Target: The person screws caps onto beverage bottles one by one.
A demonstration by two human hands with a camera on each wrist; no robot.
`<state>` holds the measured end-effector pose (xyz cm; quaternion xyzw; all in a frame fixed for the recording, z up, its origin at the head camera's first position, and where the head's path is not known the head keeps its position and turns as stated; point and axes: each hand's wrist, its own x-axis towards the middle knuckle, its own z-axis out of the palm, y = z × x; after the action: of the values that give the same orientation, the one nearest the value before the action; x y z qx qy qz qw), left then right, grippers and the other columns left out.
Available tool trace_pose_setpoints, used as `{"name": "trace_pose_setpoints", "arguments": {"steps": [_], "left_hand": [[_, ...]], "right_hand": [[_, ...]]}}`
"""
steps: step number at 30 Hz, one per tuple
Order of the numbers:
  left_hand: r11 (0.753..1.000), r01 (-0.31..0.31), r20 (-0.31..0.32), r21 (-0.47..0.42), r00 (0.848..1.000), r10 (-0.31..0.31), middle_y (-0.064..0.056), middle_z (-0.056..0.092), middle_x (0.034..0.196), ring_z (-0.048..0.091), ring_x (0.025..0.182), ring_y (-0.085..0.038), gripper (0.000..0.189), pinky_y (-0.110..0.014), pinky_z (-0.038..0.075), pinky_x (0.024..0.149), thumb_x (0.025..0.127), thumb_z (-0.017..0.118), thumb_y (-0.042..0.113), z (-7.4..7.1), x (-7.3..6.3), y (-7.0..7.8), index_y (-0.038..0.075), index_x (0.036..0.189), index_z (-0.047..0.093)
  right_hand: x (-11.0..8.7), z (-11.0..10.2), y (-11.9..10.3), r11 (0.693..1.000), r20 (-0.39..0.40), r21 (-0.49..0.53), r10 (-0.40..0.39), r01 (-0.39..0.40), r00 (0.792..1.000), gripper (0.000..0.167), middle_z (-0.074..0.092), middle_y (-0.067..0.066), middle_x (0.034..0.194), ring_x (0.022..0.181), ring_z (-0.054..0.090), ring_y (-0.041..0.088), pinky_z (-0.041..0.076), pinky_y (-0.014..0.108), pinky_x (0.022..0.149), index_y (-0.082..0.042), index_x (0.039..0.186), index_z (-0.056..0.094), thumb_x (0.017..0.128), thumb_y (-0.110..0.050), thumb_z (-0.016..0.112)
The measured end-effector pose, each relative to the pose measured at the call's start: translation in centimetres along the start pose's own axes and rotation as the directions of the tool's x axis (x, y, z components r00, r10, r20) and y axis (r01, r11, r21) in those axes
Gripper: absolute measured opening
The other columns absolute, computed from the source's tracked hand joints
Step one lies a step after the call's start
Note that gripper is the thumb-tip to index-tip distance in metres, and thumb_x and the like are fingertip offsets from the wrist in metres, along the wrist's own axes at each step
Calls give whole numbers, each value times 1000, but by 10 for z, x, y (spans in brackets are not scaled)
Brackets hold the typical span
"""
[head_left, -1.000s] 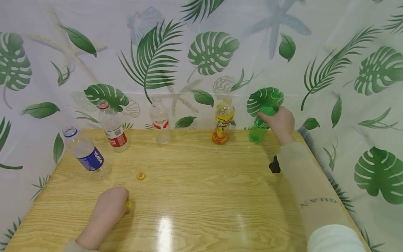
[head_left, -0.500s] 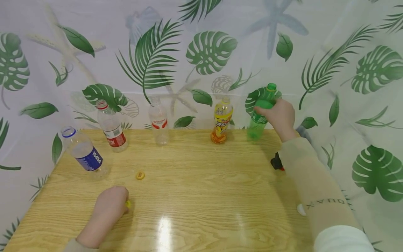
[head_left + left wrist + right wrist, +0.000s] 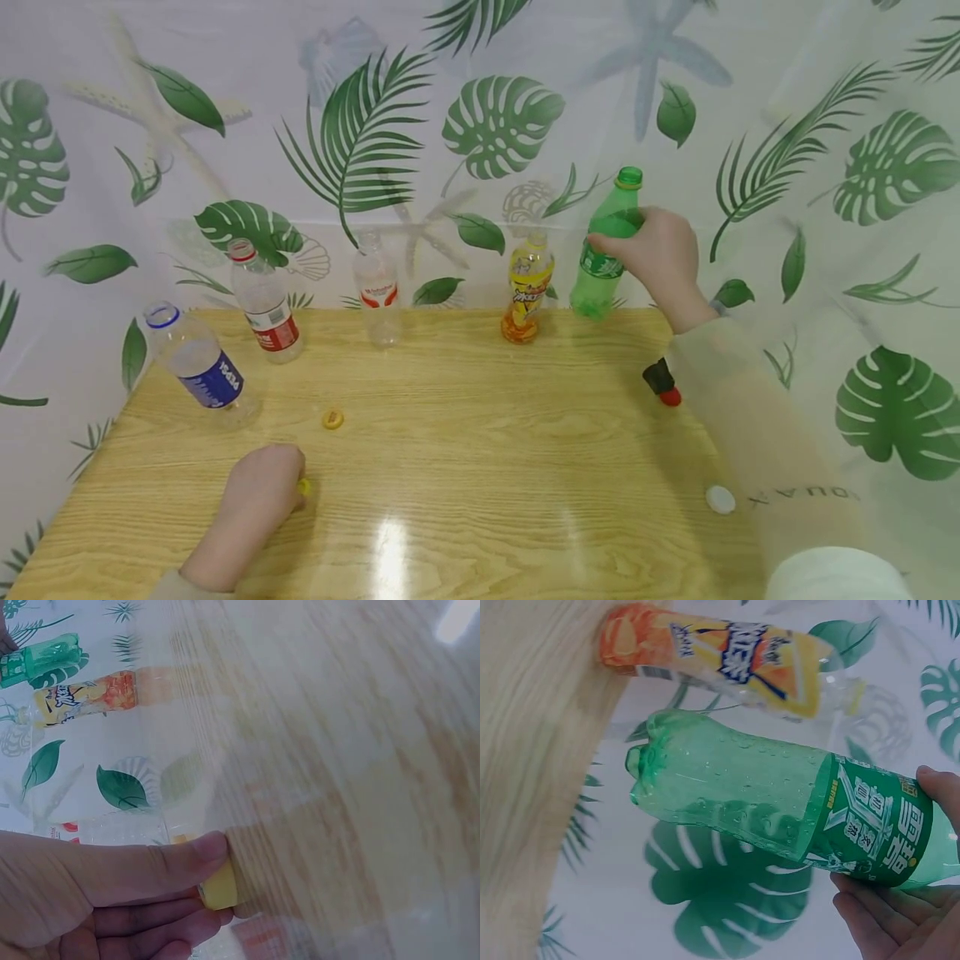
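Observation:
My right hand (image 3: 660, 254) grips a green plastic bottle (image 3: 602, 258) around its upper half at the table's back right. The bottle has no cap, and its base shows clear of the table in the right wrist view. To its left stands a yellow-labelled bottle (image 3: 528, 292) with an orange base, also uncapped. My left hand (image 3: 258, 492) is low over the front left of the table. Its thumb and fingers pinch a small yellow bottle cap (image 3: 220, 889), partly hidden by the thumb. Another yellow-orange cap (image 3: 333, 418) lies on the wood beyond that hand.
Along the back left stand a clear bottle with a blue label (image 3: 215, 379), one with a red label (image 3: 272, 321) and another clear bottle (image 3: 378, 292). By my right sleeve lie a black object (image 3: 658, 377), a red cap (image 3: 671, 397) and a white cap (image 3: 721, 499).
My right hand has lifted the green bottle and moved it slightly left. The red and white caps have come out from behind the right sleeve. My left hand stays put with its cap.

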<state>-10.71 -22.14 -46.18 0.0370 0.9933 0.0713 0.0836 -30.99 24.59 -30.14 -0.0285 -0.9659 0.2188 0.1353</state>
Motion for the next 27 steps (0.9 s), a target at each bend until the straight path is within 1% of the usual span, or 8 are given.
{"name": "trace_pose_setpoints", "arguments": {"steps": [1,4,8,13,20,25,27], "left_hand": [[1000,0,2,0,1000,0,-4,73,76,68,70,-25,29,-46,58,66,67,99,13,0,0,0,9,75,72],[1000,-2,-2,-3,1000,2,-5,73,77,68,70,-25,29,-46,58,66,67,99,14,0,0,0,10,75,71],[1000,-6,-14,-7,1000,6,-4,72,75,67,68,-24,31,-46,57,64,66,99,14,0,-1,-1,11,72,70],[1000,-16,-20,-12,1000,16,-3,71,73,66,67,-23,31,-45,56,62,65,99,13,1,-1,-1,11,70,68],[1000,-23,-31,-13,999,23,-3,69,71,64,65,-22,32,-45,54,60,64,98,12,0,-3,-1,12,68,66],[1000,-16,-15,-17,1000,16,-2,69,71,64,65,-22,32,-45,54,61,66,98,13,-1,-2,-1,11,69,67],[1000,-14,-10,-21,1000,14,-3,70,72,64,66,-22,31,-45,55,62,67,98,13,0,-2,-1,11,70,68]], "right_hand": [[-2,-3,-4,1000,-6,0,-11,11,1000,75,74,25,111,90,67,36,48,37,63,4,120,71,88,-64,75],[-6,-13,-16,999,-15,1,-46,46,999,75,75,22,106,86,66,33,46,34,60,3,118,73,88,-66,75],[-14,-22,-30,996,-9,23,-92,92,996,71,76,19,100,83,67,31,47,35,63,1,112,74,87,-66,75],[-26,-27,-47,990,-4,47,-131,131,991,62,74,14,89,79,65,28,47,35,63,-3,98,73,87,-64,77],[-43,-30,-70,977,-4,73,-202,202,979,54,73,13,86,75,66,27,48,34,62,-5,96,72,88,-58,80],[-55,-28,-84,964,-5,63,-258,258,966,49,70,10,81,70,65,26,48,33,60,-7,94,70,89,-54,81],[-60,-27,-88,959,3,65,-275,274,961,49,69,9,81,70,64,25,48,33,60,-7,95,70,89,-54,81]]}}
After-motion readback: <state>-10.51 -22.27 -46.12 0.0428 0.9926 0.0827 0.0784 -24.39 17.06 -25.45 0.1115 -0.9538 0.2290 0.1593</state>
